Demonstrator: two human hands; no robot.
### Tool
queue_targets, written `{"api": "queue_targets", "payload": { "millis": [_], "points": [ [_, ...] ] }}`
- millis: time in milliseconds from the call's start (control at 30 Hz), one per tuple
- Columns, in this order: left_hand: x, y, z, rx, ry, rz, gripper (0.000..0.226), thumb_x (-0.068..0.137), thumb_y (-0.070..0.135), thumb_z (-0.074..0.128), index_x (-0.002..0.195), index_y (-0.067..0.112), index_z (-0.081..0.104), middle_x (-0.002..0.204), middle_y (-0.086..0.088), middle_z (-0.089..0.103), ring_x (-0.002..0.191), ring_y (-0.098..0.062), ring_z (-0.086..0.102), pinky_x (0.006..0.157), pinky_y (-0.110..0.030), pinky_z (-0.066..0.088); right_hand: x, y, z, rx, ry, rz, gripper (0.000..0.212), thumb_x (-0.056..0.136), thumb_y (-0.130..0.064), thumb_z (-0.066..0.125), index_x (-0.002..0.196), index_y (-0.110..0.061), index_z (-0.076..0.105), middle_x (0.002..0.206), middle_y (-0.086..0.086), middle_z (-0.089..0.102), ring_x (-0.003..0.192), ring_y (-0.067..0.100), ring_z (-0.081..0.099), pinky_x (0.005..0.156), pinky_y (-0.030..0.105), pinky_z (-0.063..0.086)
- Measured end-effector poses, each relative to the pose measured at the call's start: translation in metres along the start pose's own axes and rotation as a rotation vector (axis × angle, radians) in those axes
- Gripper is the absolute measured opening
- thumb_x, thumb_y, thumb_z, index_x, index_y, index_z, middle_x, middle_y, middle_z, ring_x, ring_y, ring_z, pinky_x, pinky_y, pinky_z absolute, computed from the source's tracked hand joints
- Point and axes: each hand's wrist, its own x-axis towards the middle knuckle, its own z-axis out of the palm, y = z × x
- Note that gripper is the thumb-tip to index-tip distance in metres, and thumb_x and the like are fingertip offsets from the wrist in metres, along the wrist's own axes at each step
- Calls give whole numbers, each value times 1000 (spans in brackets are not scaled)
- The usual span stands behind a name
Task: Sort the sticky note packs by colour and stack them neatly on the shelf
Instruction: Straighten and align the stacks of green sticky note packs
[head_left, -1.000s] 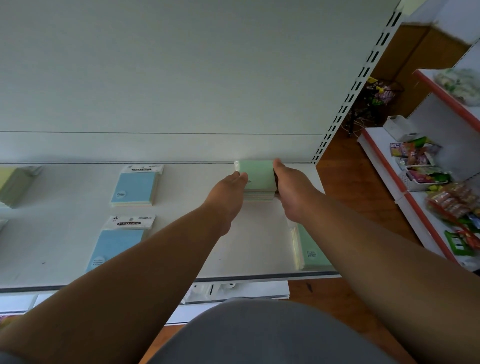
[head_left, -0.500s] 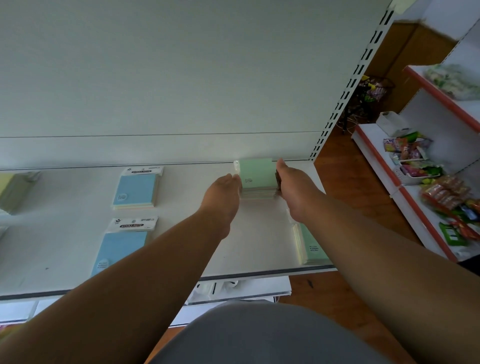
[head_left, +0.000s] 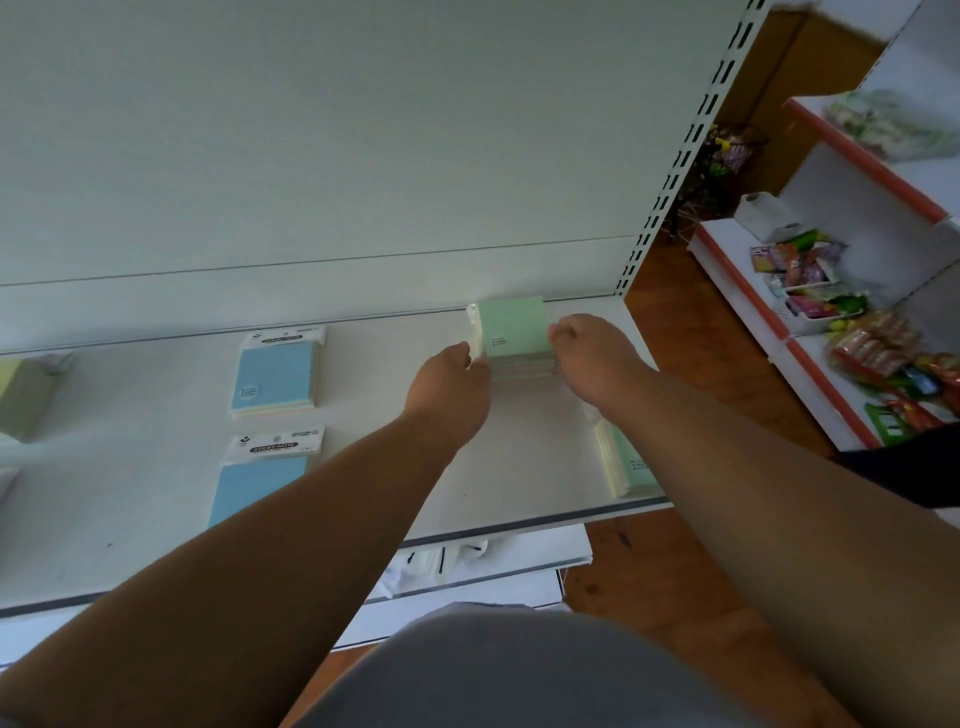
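A stack of green sticky note packs (head_left: 511, 332) stands at the back right of the white shelf (head_left: 363, 467), against the back panel. My left hand (head_left: 449, 395) touches its left side and my right hand (head_left: 592, 358) holds its right side with curled fingers. Another green pack (head_left: 631, 465) lies near the shelf's front right edge, partly hidden by my right forearm. Two blue packs lie to the left, one at the back (head_left: 278, 371) and one nearer the front (head_left: 260, 478). A yellow-green stack (head_left: 21, 395) sits at the far left edge.
The shelf's slotted upright (head_left: 685, 150) rises at the right. Beyond it is wooden floor (head_left: 691, 332) and a red-edged shelving unit (head_left: 810, 364) with snack packets. A lower shelf (head_left: 493, 571) juts out below the front edge.
Both hands stay at the sides of the green stack; the right hand's fingers have curled in more. The view has shifted slightly left and up.
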Motion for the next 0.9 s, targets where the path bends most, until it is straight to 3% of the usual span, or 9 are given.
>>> {"api": "queue_targets", "payload": {
  "millis": [100,233,367,467,567,633,733,833,900],
  "points": [
    [-3,-7,2,109,44,57,19,87,13,39,75,12,53,80,-5,58,74,-26,56,54,-27,35,-2,8,-7,-256,66,-88,36,99,-22,34,97,-2,64,97,15,66,87,27,58,70,34,44],
    [-16,-1,0,119,78,62,34,91,16,41,115,20,65,113,0,63,103,-22,60,79,-24,40,-20,17,-16,-323,92,-152,31,97,-18,39,103,-3,66,103,13,68,93,27,61,79,37,51],
    [-48,0,14,55,-67,64,32,89,22,48,117,23,63,110,4,65,96,-18,61,81,-25,45,-57,43,-27,-326,256,-157,28,96,-23,51,117,-11,64,115,8,65,106,21,58,86,31,48],
    [-56,3,32,-48,-155,35,30,88,24,51,114,22,65,102,4,69,93,-17,65,85,-29,51,-76,69,-34,-432,324,-30,38,94,-38,54,125,-17,57,119,7,57,111,24,52,89,36,51],
    [-64,18,49,-187,-276,-25,28,87,29,56,112,21,67,94,0,72,85,-19,69,83,-34,56,-76,86,-39,-362,256,117,48,89,-52,53,123,-18,53,114,7,52,103,24,56,83,41,55],
    [-67,32,62,-93,-302,19,25,89,32,54,107,20,67,94,-3,71,86,-22,67,78,-30,54,-70,91,-42,-227,194,146,52,83,-59,55,116,-19,54,111,6,55,98,25,61,80,42,56],
    [-72,54,76,82,-235,52,30,91,39,52,90,13,67,85,-5,66,81,-24,61,62,-27,42,-63,97,-46,-55,155,88,54,81,-52,67,119,-15,58,114,4,62,96,23,63,77,35,55],
    [-74,62,90,158,-134,-45,37,89,46,54,92,11,64,87,-6,65,81,-26,60,64,-28,40,-67,106,-46,-41,168,82,52,76,-58,69,108,-17,60,107,4,64,85,21,65,59,31,54],
    [-76,65,97,176,-105,-107,39,87,48,55,88,9,63,86,-8,65,78,-26,59,61,-28,39,-70,107,-44,5,119,129,52,79,-57,67,107,-14,62,105,6,66,86,25,65,61,33,54]
  ]
}}
